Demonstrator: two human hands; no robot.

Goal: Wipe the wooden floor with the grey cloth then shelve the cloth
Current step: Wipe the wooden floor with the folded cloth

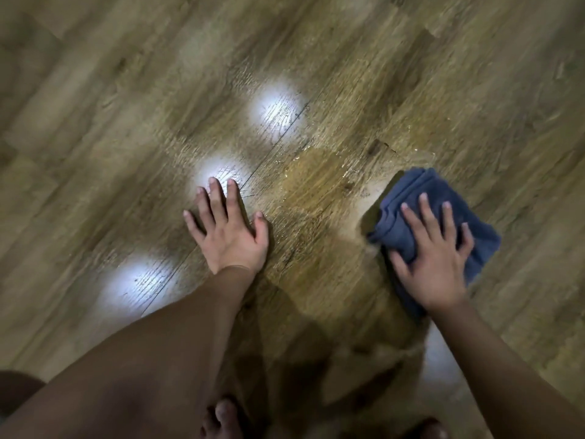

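A folded grey-blue cloth (411,198) lies flat on the wooden floor (126,106) at the right. My right hand (433,258) presses down on it, fingers spread over its top and thumb tucked against its left fold. My left hand (226,229) rests palm-down on the bare planks to the left, fingers apart, holding nothing. A wet sheen (316,179) with small droplets covers the boards between the two hands and above the cloth.
Three bright light reflections (275,110) run diagonally across the planks left of centre. My bare toes (221,416) show at the bottom edge, another foot (430,429) at the bottom right. Only flooring fills the view.
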